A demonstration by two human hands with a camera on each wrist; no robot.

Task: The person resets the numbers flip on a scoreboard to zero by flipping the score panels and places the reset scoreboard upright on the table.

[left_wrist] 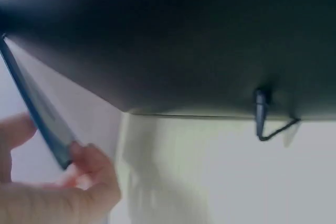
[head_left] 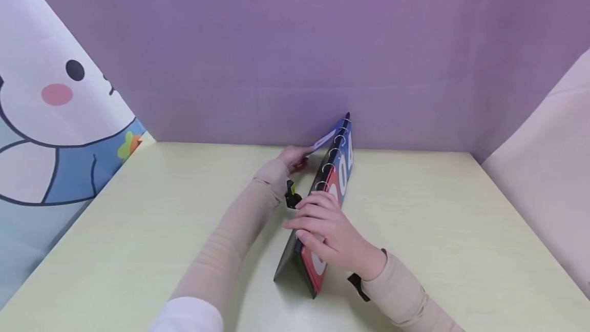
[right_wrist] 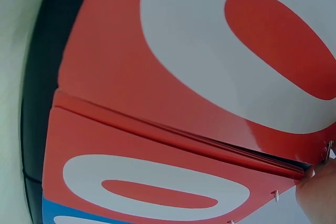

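Note:
A tabletop flip scoreboard [head_left: 341,160] stands like a tent, with red and blue number cards hung on rings along its ridge. At its far end, behind the dark back panel [left_wrist: 184,51], my left hand [head_left: 294,157] pinches a blue card [head_left: 324,140] between thumb and fingers; the card slants away from the ridge. My right hand [head_left: 329,232] lies over the near end, its bent fingers hooked across the ridge by the rings. Beneath it shows a large red card with a white zero [right_wrist: 184,77], beside a smaller red zero card [right_wrist: 157,182].
The scoreboard stands on a pale table [head_left: 438,229]. A purple backdrop [head_left: 299,55] rises close behind its far end. A cartoon-printed cloth [head_left: 60,132] is on the left and a pale cloth [head_left: 544,168] on the right. A black cord [left_wrist: 275,132] hangs at the back panel's lower edge.

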